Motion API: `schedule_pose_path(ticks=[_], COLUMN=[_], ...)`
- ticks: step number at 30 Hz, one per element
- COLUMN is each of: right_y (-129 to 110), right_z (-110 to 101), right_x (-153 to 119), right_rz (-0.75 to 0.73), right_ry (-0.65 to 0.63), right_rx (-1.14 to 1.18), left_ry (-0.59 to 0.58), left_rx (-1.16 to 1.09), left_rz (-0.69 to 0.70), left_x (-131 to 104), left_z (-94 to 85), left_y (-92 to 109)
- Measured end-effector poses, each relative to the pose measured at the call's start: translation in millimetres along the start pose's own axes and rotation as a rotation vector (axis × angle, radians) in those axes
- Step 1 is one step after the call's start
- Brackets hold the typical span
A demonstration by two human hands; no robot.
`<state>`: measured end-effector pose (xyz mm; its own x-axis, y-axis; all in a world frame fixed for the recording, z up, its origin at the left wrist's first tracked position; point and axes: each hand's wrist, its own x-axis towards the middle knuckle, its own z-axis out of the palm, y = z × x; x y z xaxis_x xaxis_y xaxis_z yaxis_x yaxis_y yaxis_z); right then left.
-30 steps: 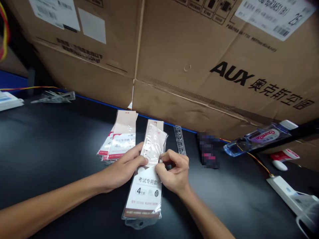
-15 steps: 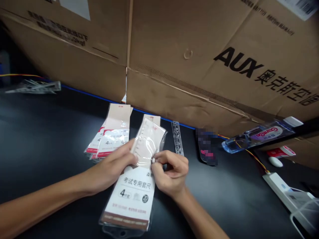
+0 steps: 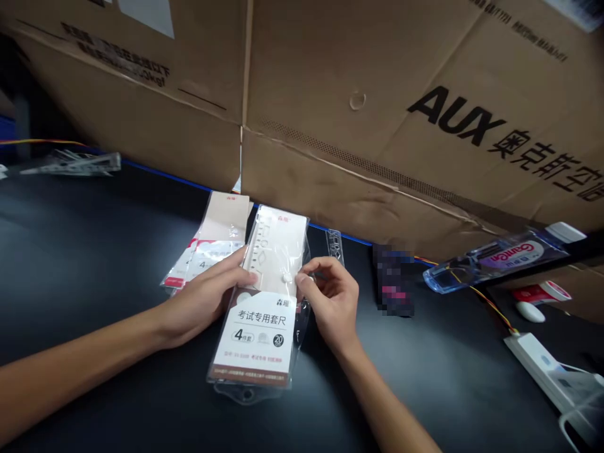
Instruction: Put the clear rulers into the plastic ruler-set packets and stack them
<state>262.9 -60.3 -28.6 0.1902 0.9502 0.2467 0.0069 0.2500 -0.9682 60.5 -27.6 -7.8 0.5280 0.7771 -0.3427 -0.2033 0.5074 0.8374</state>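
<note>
- We see a clear plastic pouch with a printed card insert, lying lengthwise on the black tabletop, its top end towards the cardboard boxes.
- Left hand: fingers curled round the pouch's left edge, thumb laid on its face; it holds the pouch.
- Right hand: thumb and forefinger closed narrow on the pouch's right edge, just beside a small white snap on its front.
- We note a small stack of similar packs just left of the held pouch, partly under the left fingers.
- A clear ruler lies just behind the right hand, near the foot of the boxes.
- To the right, well apart: a blurred dark item, a clear bottle lying on its side, a white power strip with a yellow-red wire running to it.
- Far left: a clear plastic piece at the table's back edge; we cannot tell what it is.
</note>
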Motion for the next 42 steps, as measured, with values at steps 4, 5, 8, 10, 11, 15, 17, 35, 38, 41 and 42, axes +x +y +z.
schedule_pose_path(ticks=[4, 5, 8, 10, 11, 15, 17, 35, 38, 41, 42], right_y=[3.2, 3.8, 3.7, 1.9, 1.0, 1.1, 3.1, 1.6, -1.9, -4.1, -4.0], right_z=[-2.3, -3.1, -4.3, -3.9, -3.5, -3.3, -4.2, -10.2, -8.5, -4.1, -3.1], right_x=[3.4, 4.0, 4.9, 5.1, 5.1, 6.0, 6.5, 10.6, 9.4, 6.5, 5.7], right_rz=[-0.005, 0.005, 0.02, 0.004, -0.001, 0.068, 0.123, 0.165, 0.131, 0.043, 0.032], right_ry=[0.047, 0.057, 0.039, 0.022, 0.022, 0.006, -0.003, -0.107, -0.112, -0.038, -0.01], right_rx=[0.038, 0.053, 0.082, 0.05, 0.027, 0.044, 0.108, -0.019, -0.032, -0.114, -0.127], left_ry=[-0.075, -0.088, -0.08, -0.063, -0.058, -0.054, -0.064, -0.062, -0.039, 0.004, 0.018], left_rx=[-0.037, -0.032, 0.024, 0.061, 0.068, 0.043, 0.028, 0.193, 0.228, 0.24, 0.242], left_rz=[0.023, 0.026, 0.034, 0.034, 0.029, -0.006, -0.01, 0.087, 0.113, 0.133, 0.131], left_x=[0.5, 0.4, 0.1, 0.3, 0.6, 3.0, 4.2, 3.4, 3.7, 5.2, 5.6], left_z=[1.6, 1.4, 0.5, 0.2, 0.1, -0.8, -1.9, -1.9, -1.7, -3.3, -4.0], left_y=[4.5, 4.6, 3.0, 1.5, 0.9, 0.0, -0.1, -5.6, -8.4, -12.6, -13.5])
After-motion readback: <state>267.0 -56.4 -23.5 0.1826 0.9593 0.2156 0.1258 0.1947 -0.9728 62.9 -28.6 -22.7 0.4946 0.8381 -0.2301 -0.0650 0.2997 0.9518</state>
